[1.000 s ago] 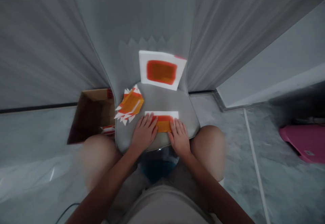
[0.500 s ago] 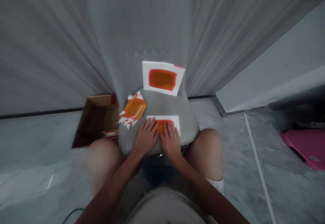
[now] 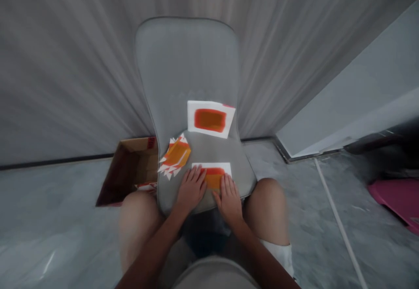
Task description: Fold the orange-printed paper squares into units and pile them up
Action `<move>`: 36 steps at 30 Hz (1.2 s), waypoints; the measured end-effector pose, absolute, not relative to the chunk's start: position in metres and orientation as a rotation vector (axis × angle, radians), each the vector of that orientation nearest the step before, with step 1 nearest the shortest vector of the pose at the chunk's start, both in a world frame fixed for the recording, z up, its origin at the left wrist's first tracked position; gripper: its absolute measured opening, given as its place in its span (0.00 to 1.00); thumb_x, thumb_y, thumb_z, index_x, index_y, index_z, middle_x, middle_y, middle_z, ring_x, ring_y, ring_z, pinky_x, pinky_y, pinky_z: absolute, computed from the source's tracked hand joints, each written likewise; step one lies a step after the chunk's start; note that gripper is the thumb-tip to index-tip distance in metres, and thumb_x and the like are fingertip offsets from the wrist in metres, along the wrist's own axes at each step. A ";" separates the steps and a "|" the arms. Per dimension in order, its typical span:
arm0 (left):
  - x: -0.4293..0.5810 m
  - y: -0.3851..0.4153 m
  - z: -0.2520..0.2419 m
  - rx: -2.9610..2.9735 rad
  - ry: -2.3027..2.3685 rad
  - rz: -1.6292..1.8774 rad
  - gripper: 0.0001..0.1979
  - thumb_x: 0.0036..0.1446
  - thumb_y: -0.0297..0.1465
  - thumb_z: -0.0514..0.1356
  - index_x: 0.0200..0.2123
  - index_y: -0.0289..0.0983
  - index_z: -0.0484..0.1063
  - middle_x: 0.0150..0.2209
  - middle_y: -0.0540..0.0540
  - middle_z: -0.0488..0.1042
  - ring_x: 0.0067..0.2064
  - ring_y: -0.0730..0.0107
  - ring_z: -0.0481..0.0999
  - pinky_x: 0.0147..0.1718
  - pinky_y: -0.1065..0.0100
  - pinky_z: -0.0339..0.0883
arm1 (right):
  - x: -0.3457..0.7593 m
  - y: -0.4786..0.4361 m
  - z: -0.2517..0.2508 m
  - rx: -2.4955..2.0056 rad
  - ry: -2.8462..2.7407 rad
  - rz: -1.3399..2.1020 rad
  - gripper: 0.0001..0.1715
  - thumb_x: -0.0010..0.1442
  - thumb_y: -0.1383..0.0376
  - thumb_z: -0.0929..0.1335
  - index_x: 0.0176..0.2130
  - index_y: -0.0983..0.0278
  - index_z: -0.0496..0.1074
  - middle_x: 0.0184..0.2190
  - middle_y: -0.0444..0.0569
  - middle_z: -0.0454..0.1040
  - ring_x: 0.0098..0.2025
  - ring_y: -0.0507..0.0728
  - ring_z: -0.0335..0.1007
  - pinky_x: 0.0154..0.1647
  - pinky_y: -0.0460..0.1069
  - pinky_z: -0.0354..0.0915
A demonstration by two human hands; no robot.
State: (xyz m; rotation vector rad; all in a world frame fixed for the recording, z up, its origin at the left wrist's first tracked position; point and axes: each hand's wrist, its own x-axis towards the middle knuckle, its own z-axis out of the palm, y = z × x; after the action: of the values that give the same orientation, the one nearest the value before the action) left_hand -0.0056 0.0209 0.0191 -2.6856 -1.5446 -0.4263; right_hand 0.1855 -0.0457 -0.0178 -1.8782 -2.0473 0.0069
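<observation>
A white paper sheet (image 3: 214,179) with a red and orange printed block lies on the front of a grey chair seat. My left hand (image 3: 192,188) rests flat over its left end, fingers stretched out. On its right end lies my right hand (image 3: 229,196), fingers extended and the thumb apart. Behind it, a white paper stack (image 3: 209,119) with an orange-red rectangle leans against the chair back. Left of my left hand sits a pile of folded orange, red and white papers (image 3: 176,154) with pointed corners.
The grey chair (image 3: 190,57) stands before a grey curtain (image 3: 65,62). On the floor at its left is an open cardboard box (image 3: 131,169) with some red and white paper inside. A pink plastic object (image 3: 397,199) is at the far right.
My right hand has slid right, away from my left hand, baring more of the orange block. The view has tilted up, so the chair's top edge now shows.
</observation>
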 end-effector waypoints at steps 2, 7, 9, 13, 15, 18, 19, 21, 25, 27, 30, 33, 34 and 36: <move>-0.006 0.021 0.019 -2.677 -1.536 -0.415 0.26 0.75 0.37 0.48 0.72 0.38 0.64 0.74 0.42 0.60 0.76 0.53 0.58 0.73 0.49 0.52 | 0.187 -0.046 -0.017 -1.880 -2.054 0.010 0.45 0.77 0.46 0.55 0.75 0.77 0.53 0.74 0.67 0.58 0.76 0.68 0.53 0.74 0.64 0.53; -0.006 0.023 0.016 -2.660 -1.522 -0.432 0.27 0.75 0.36 0.48 0.72 0.38 0.63 0.74 0.41 0.61 0.76 0.54 0.58 0.73 0.49 0.53 | 0.187 -0.045 -0.016 -1.866 -2.068 0.009 0.45 0.76 0.47 0.56 0.74 0.78 0.54 0.73 0.68 0.58 0.76 0.69 0.53 0.74 0.64 0.54; -0.006 0.023 0.015 -2.659 -1.514 -0.454 0.27 0.74 0.35 0.48 0.72 0.38 0.63 0.73 0.42 0.62 0.75 0.54 0.59 0.73 0.49 0.53 | 0.187 -0.045 -0.016 -1.860 -2.066 -0.003 0.44 0.76 0.47 0.57 0.75 0.77 0.54 0.74 0.67 0.58 0.76 0.68 0.54 0.74 0.64 0.55; -0.008 0.022 0.013 -2.616 -1.566 -0.505 0.27 0.74 0.35 0.48 0.72 0.37 0.64 0.73 0.40 0.63 0.74 0.54 0.62 0.73 0.48 0.54 | 0.188 -0.045 -0.016 -1.852 -2.072 -0.012 0.44 0.76 0.48 0.57 0.75 0.76 0.53 0.74 0.66 0.58 0.76 0.67 0.54 0.74 0.63 0.56; -0.009 0.022 0.012 -2.587 -1.603 -0.520 0.27 0.74 0.35 0.47 0.72 0.36 0.64 0.72 0.39 0.63 0.74 0.53 0.63 0.72 0.47 0.54 | 0.189 -0.046 -0.016 -1.849 -2.074 -0.010 0.44 0.76 0.48 0.57 0.75 0.75 0.53 0.74 0.65 0.58 0.76 0.67 0.54 0.73 0.63 0.57; -0.010 0.022 0.011 -2.581 -1.596 -0.502 0.27 0.74 0.34 0.47 0.71 0.34 0.65 0.72 0.38 0.64 0.74 0.53 0.62 0.72 0.47 0.54 | 0.189 -0.046 -0.015 -1.853 -2.079 -0.017 0.44 0.76 0.47 0.57 0.75 0.75 0.54 0.74 0.65 0.58 0.76 0.67 0.55 0.73 0.63 0.58; -0.010 0.022 0.011 -2.581 -1.582 -0.494 0.27 0.74 0.34 0.47 0.71 0.33 0.64 0.72 0.38 0.64 0.74 0.52 0.62 0.72 0.47 0.54 | 0.189 -0.046 -0.015 -1.854 -2.078 -0.024 0.43 0.76 0.47 0.57 0.75 0.75 0.55 0.74 0.65 0.58 0.76 0.68 0.55 0.72 0.63 0.58; -0.011 0.021 0.011 -2.561 -1.567 -0.503 0.27 0.74 0.34 0.49 0.71 0.32 0.65 0.72 0.37 0.63 0.74 0.50 0.61 0.72 0.46 0.56 | 0.188 -0.046 -0.016 -1.852 -2.072 -0.037 0.43 0.76 0.47 0.57 0.74 0.75 0.56 0.74 0.65 0.59 0.75 0.68 0.56 0.72 0.63 0.58; -0.016 0.015 0.009 -2.498 -1.526 -0.632 0.26 0.73 0.31 0.51 0.70 0.32 0.66 0.72 0.37 0.63 0.76 0.50 0.58 0.71 0.47 0.58 | 0.188 -0.046 -0.017 -1.837 -2.063 -0.057 0.43 0.76 0.48 0.58 0.74 0.75 0.56 0.74 0.65 0.59 0.76 0.68 0.55 0.73 0.63 0.57; -0.018 0.008 0.009 -2.545 -1.422 -0.674 0.25 0.72 0.29 0.51 0.70 0.35 0.66 0.72 0.40 0.64 0.76 0.54 0.59 0.71 0.49 0.58 | 0.189 -0.045 -0.017 -1.829 -2.069 -0.059 0.43 0.76 0.48 0.58 0.74 0.76 0.56 0.74 0.65 0.59 0.76 0.68 0.55 0.73 0.63 0.57; -0.020 -0.007 0.011 -2.670 -1.311 -0.595 0.25 0.73 0.33 0.52 0.71 0.39 0.66 0.73 0.41 0.63 0.75 0.56 0.60 0.72 0.51 0.58 | 0.189 -0.045 -0.017 -1.828 -2.075 -0.050 0.42 0.77 0.48 0.57 0.74 0.76 0.56 0.73 0.66 0.60 0.76 0.68 0.55 0.73 0.63 0.56; -0.019 -0.021 0.015 -2.691 -1.374 -0.472 0.27 0.73 0.37 0.53 0.72 0.39 0.64 0.73 0.42 0.61 0.75 0.53 0.60 0.73 0.47 0.55 | 0.189 -0.046 -0.017 -1.834 -2.066 -0.044 0.43 0.77 0.48 0.57 0.75 0.76 0.55 0.73 0.66 0.60 0.76 0.68 0.54 0.73 0.64 0.56; -0.019 -0.024 0.015 -2.676 -1.410 -0.451 0.27 0.73 0.38 0.52 0.72 0.39 0.63 0.74 0.42 0.61 0.75 0.52 0.60 0.73 0.47 0.54 | 0.189 -0.046 -0.017 -1.834 -2.067 -0.047 0.43 0.77 0.48 0.56 0.74 0.76 0.55 0.73 0.66 0.60 0.76 0.68 0.54 0.73 0.64 0.56; -0.017 -0.029 0.015 -2.638 -1.484 -0.432 0.28 0.73 0.38 0.52 0.73 0.39 0.62 0.74 0.41 0.59 0.75 0.51 0.60 0.73 0.45 0.52 | 0.190 -0.046 -0.017 -1.830 -2.076 -0.056 0.43 0.77 0.48 0.56 0.74 0.78 0.55 0.73 0.67 0.59 0.76 0.68 0.54 0.73 0.64 0.55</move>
State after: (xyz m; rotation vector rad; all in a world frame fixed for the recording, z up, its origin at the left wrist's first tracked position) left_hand -0.0168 -0.0288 0.0148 -2.6385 -1.4839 -0.4315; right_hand 0.1900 -0.0464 -0.0170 -1.8304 -2.0763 -0.0556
